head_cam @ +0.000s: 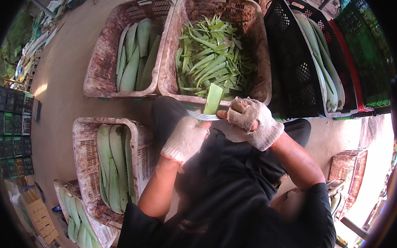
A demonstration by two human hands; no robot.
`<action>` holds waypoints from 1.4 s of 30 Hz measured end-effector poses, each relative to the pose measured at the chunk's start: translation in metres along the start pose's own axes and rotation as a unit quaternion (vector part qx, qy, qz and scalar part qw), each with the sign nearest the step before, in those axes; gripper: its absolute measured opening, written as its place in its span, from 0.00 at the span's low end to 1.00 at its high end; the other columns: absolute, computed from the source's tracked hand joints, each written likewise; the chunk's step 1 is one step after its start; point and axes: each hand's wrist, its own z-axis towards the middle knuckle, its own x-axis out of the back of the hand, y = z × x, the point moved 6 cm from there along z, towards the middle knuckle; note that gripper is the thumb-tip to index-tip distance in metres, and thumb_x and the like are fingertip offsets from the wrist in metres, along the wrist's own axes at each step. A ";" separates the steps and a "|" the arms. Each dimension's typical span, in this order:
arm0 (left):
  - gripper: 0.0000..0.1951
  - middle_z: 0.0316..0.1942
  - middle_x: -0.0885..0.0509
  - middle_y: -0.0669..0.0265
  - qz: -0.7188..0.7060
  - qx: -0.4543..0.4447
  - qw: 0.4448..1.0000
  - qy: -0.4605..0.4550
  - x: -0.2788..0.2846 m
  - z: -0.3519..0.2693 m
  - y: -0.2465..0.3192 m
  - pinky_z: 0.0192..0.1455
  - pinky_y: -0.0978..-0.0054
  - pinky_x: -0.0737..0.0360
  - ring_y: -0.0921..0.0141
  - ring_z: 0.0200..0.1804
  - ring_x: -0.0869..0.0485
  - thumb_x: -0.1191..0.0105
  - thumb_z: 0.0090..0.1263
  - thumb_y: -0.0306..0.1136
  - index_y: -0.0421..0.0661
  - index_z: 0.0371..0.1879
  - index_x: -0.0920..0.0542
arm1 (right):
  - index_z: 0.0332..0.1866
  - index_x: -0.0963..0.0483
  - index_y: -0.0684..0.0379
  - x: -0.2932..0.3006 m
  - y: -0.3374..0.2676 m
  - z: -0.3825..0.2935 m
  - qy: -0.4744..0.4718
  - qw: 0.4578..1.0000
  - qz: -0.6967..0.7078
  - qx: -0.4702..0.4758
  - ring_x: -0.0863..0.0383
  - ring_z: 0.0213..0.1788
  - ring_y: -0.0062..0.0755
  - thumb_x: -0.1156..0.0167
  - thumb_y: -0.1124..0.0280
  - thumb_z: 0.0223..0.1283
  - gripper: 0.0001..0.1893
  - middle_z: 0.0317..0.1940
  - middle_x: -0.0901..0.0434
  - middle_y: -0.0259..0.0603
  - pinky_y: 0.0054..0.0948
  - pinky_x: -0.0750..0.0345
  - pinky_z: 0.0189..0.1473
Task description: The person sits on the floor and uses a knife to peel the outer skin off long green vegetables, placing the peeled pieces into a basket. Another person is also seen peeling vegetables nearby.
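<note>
Both of my hands wear worn, pale knitted gloves with bare fingertips. My right hand [255,122] is closed around a knife whose handle it hides. The curved metal blade [203,116] points left and crosses the base of a cut green aloe leaf piece [213,97]. My left hand [187,135] grips the lower end of that leaf, thumb close under the blade; most of its fingers are hidden. Just beyond the hands, a stained plastic crate [265,59] contains a heap of narrow aloe trimmings [212,60].
Whole aloe leaves lie in a stained crate [94,70] at the upper left, another crate [84,162] on the left and a lower-left crate [105,236]. At the right, a black crate [294,73] holds long leaves. Stacked crates [14,132] stand far left.
</note>
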 end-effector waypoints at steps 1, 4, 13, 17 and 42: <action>0.18 0.17 0.22 0.62 0.008 0.002 1.000 0.006 0.001 0.000 0.001 0.27 0.70 0.30 0.70 0.21 0.26 0.52 0.71 0.39 0.37 0.24 0.22 | 0.47 0.24 0.52 -0.001 0.001 0.003 -0.008 1.000 -0.004 0.001 0.24 0.37 0.40 0.40 0.69 0.46 0.17 0.31 0.27 0.35 0.34 0.26 0.39; 0.15 0.18 0.24 0.66 -0.029 -0.007 0.999 0.014 0.004 -0.001 0.005 0.27 0.72 0.30 0.73 0.22 0.27 0.53 0.72 0.37 0.38 0.30 0.21 | 0.47 0.24 0.53 0.003 0.006 0.012 0.007 0.996 0.091 -0.005 0.23 0.37 0.43 0.40 0.68 0.45 0.18 0.31 0.26 0.36 0.39 0.25 0.38; 0.06 0.19 0.28 0.74 -0.115 -0.002 0.993 0.027 0.006 0.000 0.002 0.22 0.83 0.35 0.82 0.20 0.32 0.53 0.69 0.32 0.44 0.33 0.24 | 0.44 0.23 0.54 -0.015 0.068 0.024 0.016 0.999 0.036 -0.037 0.21 0.35 0.46 0.47 0.69 0.56 0.11 0.31 0.23 0.44 0.39 0.24 0.39; 0.06 0.20 0.28 0.74 -0.094 0.041 0.995 0.017 0.009 -0.009 -0.003 0.21 0.83 0.35 0.82 0.19 0.32 0.53 0.70 0.32 0.44 0.36 0.25 | 0.46 0.22 0.52 -0.046 0.167 0.004 -0.107 0.917 -0.074 -0.376 0.18 0.43 0.48 0.50 0.68 0.59 0.13 0.39 0.18 0.47 0.38 0.23 0.45; 0.11 0.17 0.26 0.73 -0.135 0.077 0.987 -0.041 -0.010 -0.013 0.008 0.15 0.82 0.37 0.82 0.15 0.32 0.51 0.72 0.35 0.43 0.27 0.24 | 0.40 0.28 0.51 -0.003 -0.006 -0.012 0.044 0.998 -0.049 -0.023 0.28 0.33 0.29 0.39 0.71 0.50 0.11 0.29 0.32 0.33 0.30 0.29 0.36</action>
